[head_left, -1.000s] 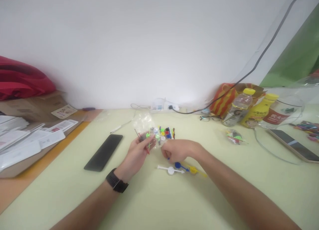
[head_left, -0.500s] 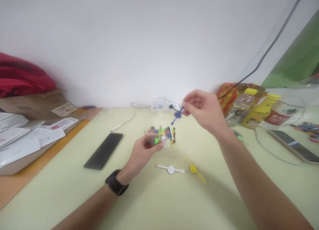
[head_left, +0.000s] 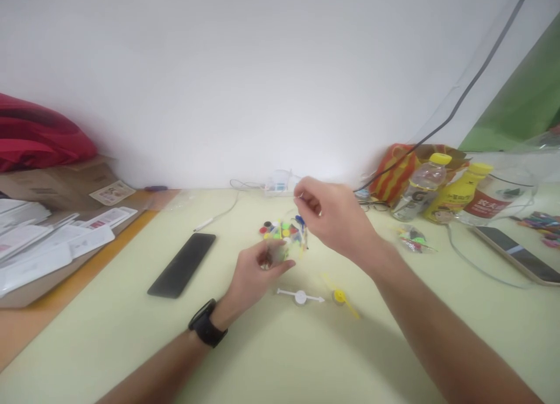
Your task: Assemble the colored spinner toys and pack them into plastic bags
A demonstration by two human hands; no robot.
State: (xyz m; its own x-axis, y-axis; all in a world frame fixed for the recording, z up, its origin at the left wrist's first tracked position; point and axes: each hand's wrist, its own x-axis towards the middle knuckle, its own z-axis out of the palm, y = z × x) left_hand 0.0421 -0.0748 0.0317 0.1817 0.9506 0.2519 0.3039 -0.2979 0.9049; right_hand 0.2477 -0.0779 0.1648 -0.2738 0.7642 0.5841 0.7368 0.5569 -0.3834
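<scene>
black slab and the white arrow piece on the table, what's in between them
In the head view, the left hand is between the black slab and the white arrow piece.

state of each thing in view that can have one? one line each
left hand, gripping clear bag
right hand, raised, curled; can't tell if holding anything
clear bag, too blurred to tell open or shut
white arrow, lying flat
yellow arrow, lying flat
clear bottle, capped
yellow bottle, capped
phone, lying flat
watch, worn
</scene>
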